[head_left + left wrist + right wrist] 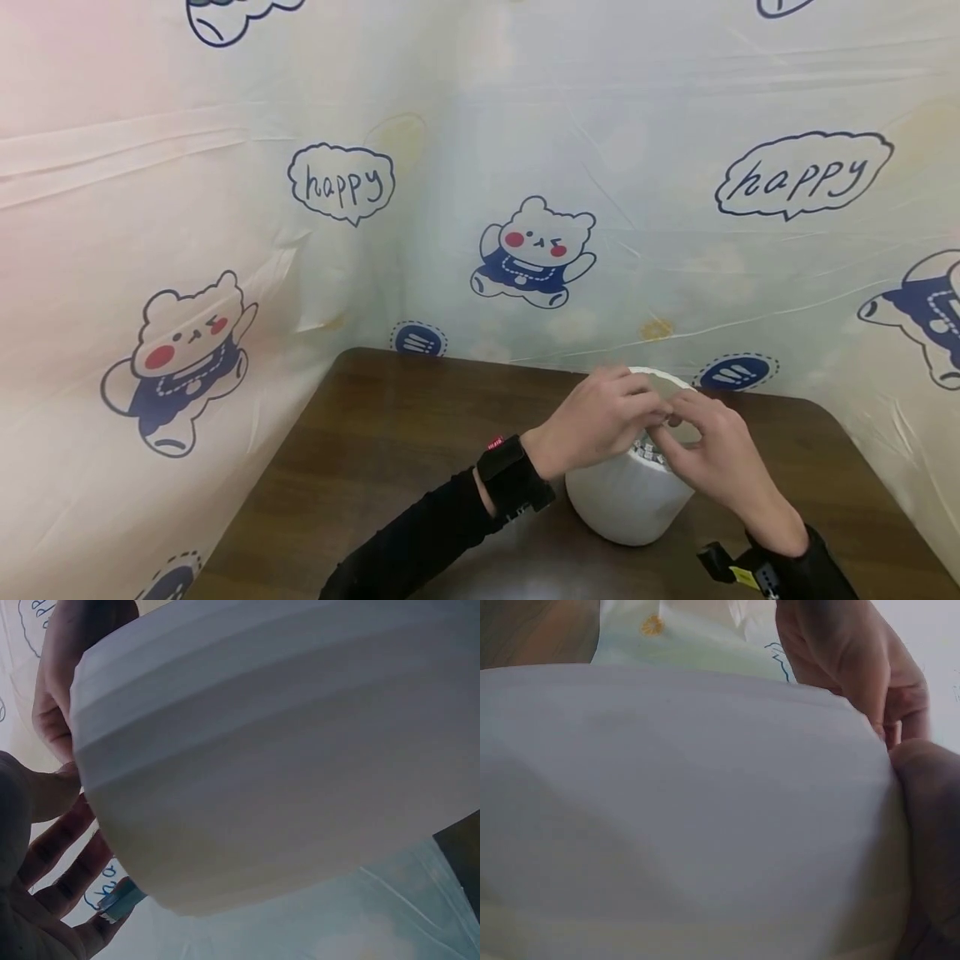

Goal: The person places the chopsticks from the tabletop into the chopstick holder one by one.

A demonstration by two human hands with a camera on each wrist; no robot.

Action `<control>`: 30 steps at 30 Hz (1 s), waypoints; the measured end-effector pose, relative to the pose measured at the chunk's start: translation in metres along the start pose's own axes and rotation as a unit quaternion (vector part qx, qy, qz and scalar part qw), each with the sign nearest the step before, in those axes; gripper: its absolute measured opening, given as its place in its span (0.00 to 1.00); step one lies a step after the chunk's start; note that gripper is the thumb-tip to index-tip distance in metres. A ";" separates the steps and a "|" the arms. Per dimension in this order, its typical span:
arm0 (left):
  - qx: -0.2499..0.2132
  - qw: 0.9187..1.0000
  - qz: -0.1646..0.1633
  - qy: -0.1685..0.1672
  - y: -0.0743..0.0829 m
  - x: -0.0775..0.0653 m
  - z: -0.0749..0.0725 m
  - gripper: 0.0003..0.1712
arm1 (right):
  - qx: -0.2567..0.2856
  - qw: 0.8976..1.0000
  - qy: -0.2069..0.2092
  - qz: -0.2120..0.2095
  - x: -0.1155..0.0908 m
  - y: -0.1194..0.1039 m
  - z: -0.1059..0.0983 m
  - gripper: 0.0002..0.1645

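Note:
A white round bin (626,500) stands on the table, tilted in the head view, with small silvery-white patterned pieces (648,451) inside. Over its mouth my left hand (600,417) and right hand (716,450) meet at the fingertips, fingers bent. In the left wrist view a small blue piece (120,899) sits at a fingertip of my left hand, past the bin's edge. The bin's wall fills most of both wrist views. Right thumb (926,769) and left fingers come together in the right wrist view; whatever lies between them is hidden.
The dark brown wooden table (360,475) reaches to a pale curtain (450,125) printed with bears and "happy" bubbles, hanging behind and along the left side. Black wrist bands (515,475) with cameras sit on both forearms.

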State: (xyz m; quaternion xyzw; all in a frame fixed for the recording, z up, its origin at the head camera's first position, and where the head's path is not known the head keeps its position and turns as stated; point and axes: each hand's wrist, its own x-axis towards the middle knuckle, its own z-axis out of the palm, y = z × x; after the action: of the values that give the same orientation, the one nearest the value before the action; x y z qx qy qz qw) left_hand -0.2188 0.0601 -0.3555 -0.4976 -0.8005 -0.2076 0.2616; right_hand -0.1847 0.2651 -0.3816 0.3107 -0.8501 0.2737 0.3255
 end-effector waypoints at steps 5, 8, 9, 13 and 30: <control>-0.029 0.999 0.008 0.016 0.000 -0.006 0.006 0.08 | 0.013 1.000 -0.015 -0.020 0.001 0.006 -0.002 0.16; -0.038 0.999 0.014 0.027 0.001 -0.010 0.009 0.07 | 0.025 0.999 -0.027 -0.028 0.000 0.006 -0.004 0.19; -0.039 0.999 0.014 0.029 0.001 -0.011 0.009 0.07 | 0.032 0.999 -0.032 -0.029 0.000 0.006 -0.004 0.20; -0.041 0.999 0.011 0.026 0.004 -0.019 0.012 0.07 | 0.047 0.997 -0.058 -0.036 -0.003 0.002 -0.006 0.23; -0.038 0.994 -0.094 0.048 -0.037 -0.048 -0.006 0.24 | 0.054 0.998 0.033 0.022 -0.010 0.016 -0.034 0.16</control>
State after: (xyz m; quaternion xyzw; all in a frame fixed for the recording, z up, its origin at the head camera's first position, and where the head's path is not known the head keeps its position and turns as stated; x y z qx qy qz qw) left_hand -0.2338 0.0081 -0.3838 -0.4193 -0.8219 -0.2848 0.2600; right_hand -0.1766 0.3015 -0.3715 0.2995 -0.8298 0.3361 0.3299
